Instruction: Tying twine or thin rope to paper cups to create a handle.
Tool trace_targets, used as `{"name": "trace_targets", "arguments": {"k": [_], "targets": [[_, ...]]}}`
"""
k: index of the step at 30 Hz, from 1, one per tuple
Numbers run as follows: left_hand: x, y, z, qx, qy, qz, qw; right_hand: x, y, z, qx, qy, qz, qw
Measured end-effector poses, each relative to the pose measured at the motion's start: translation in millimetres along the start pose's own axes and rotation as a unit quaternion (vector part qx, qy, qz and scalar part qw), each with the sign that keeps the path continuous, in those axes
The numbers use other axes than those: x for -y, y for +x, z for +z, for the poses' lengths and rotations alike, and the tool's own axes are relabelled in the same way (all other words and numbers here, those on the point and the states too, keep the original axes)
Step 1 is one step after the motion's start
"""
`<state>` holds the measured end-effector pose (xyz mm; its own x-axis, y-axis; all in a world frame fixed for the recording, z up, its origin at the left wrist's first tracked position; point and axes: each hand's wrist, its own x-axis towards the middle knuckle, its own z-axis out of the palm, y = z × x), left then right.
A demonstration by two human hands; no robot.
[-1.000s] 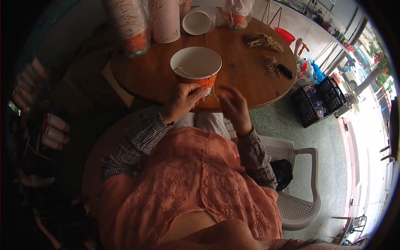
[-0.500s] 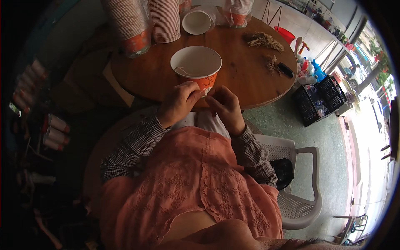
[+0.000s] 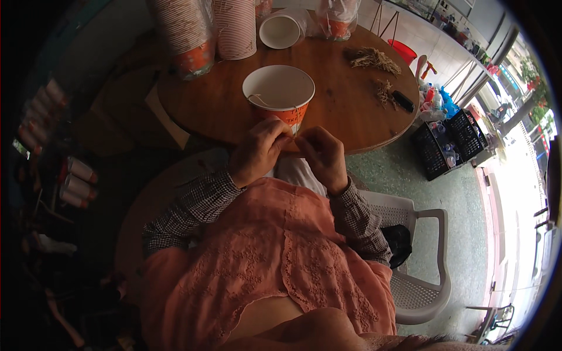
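Observation:
An orange paper tub with a white inside stands upright at the near edge of the round wooden table. A thin pale string lies over its rim at the left, and a strand runs down its front toward my fingers. Just before the tub, my left hand is closed, thumb and forefinger pinched on the string. Close beside it, my right hand pinches the string too, with fingertips almost meeting the left ones. The exact hold is partly hidden by the fingers.
On the table lie a bundle of tan strings, a smaller bunch and a black object. Behind the tub stand stacked paper tubs and a tipped one. A plastic chair and black crate are at right.
Both hands have shifted slightly, and the right fingers have drawn in, with the fingertips closer together in front of the tub. The whole view has moved a little; the tub stays put.

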<state>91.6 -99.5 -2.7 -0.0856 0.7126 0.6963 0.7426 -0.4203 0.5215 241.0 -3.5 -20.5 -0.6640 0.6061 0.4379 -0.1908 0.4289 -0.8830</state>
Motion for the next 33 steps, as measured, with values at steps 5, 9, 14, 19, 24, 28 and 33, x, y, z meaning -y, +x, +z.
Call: {"name": "trace_targets", "arguments": {"k": [5,9,14,19,24,28,33], "targets": [[-2.2,-1.8,-1.7,0.004,0.113,0.069,0.991,-0.3,4.4,-9.9,0.042,0.061,0.011,0.997],[2.8,-5.4,0.0,-0.002,0.097,0.056,0.994,2.9,14.0,-15.8,0.093,0.067,0.076,0.991],[3.3,-4.2,-2.6,-0.027,0.123,0.080,0.989,24.2,33.3,-23.6,0.156,0.086,0.182,0.967],[14.5,11.0,-7.4,-0.061,0.193,0.170,0.964,8.1,68.2,-34.9,0.212,0.197,0.264,0.920],[32.1,39.8,2.6,-0.123,0.202,0.140,0.962,-9.0,195.1,-60.5,0.133,0.067,-0.126,0.981],[32.7,36.4,31.5,-0.052,0.224,0.053,0.972,12.0,272.6,-89.1,-0.048,0.005,-0.146,0.988],[54.2,13.2,-10.7,0.058,0.296,0.039,0.953,-63.0,256.3,-92.1,-0.063,-0.142,-0.231,0.961]]}}
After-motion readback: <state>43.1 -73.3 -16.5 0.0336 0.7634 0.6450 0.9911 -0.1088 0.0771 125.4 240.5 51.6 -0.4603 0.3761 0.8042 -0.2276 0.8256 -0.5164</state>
